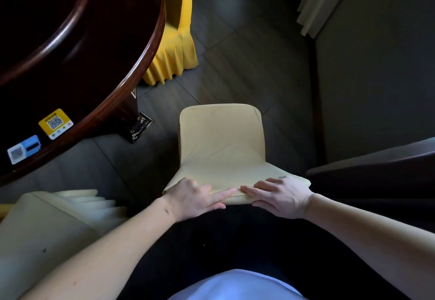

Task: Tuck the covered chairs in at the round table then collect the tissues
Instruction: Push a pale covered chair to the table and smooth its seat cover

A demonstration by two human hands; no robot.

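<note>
A chair in a pale cream cover (221, 142) stands right in front of me, its seat facing away and its backrest top under my hands. My left hand (195, 197) and my right hand (280, 196) both grip the top edge of that backrest, fingers curled over the cloth. The dark round wooden table (98, 81) fills the upper left; the chair stands apart from its rim, to the right of it. A second cream-covered chair (47, 224) is at the lower left. A bright yellow covered chair (175, 41) stands by the table's far side. No tissues are in view.
Two QR-code stickers (56, 123) lie on the table's near rim. A table leg with a worn foot (138, 126) stands on the dark tiled floor. A grey wall (376, 64) and pale curtain (320, 3) are to the right, with a dark ledge (376, 165) beside my right arm.
</note>
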